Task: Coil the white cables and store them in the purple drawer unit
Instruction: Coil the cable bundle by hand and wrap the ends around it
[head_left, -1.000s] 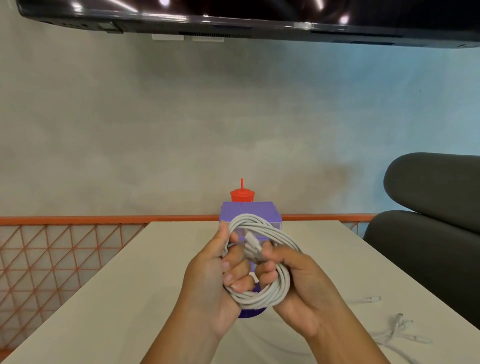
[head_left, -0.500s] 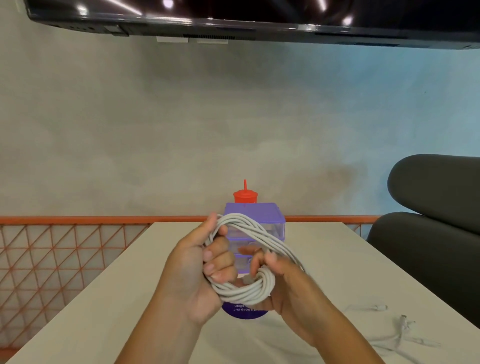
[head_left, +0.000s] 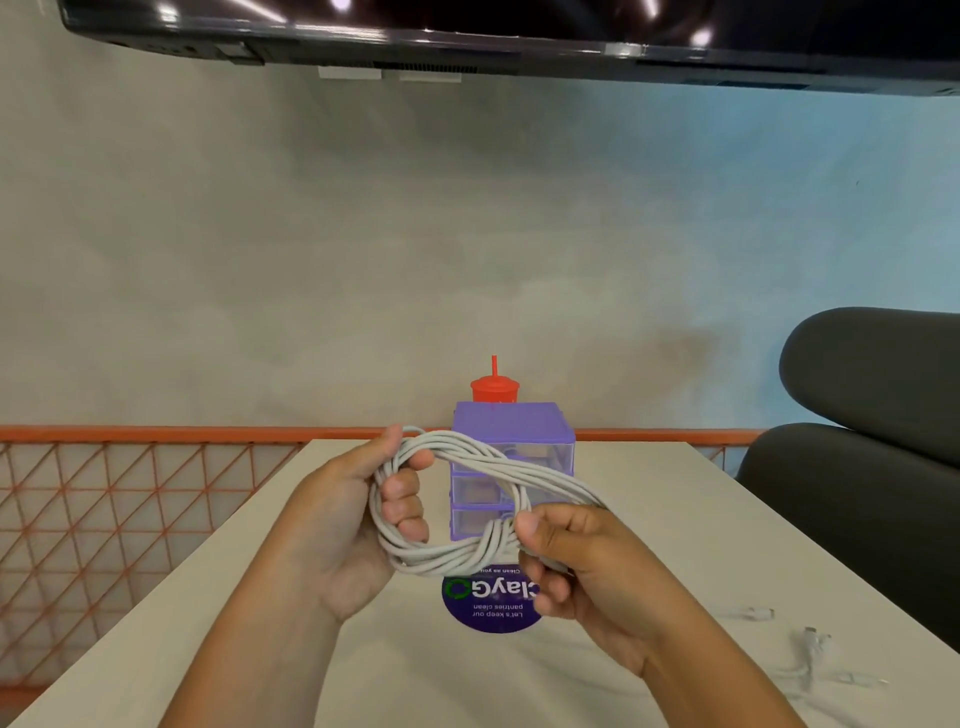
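The person holds a white cable coil (head_left: 457, 564) in the air above the bench (head_left: 260, 597), with both hands on it. The left hand (head_left: 343, 525) has its fingers curled through the loop from inside and its thumb laid over the top strands, so that grip is closed round the coil's left end. The right hand (head_left: 587, 566) pinches the lower right part between thumb and curled fingers, where the strands look twisted into a tighter bundle. The coil is stretched into a flattened oval whose long axis runs from upper left to lower right. The purple drawer unit (head_left: 514, 423) stands on the bench straight beyond the coil, seen partly through the loop and lying between the two hands. Its three clear drawers look flush with the frame, though the cable crosses them. The coming move likely turns on this: the unit is directly ahead and both hands are taken up, so one grip must let go to pull a drawer. The right hand sits closest to the drawer fronts. More loose white cables (head_left: 810, 644) lie on the bench to the right, well apart from the unit and not yet coiled.
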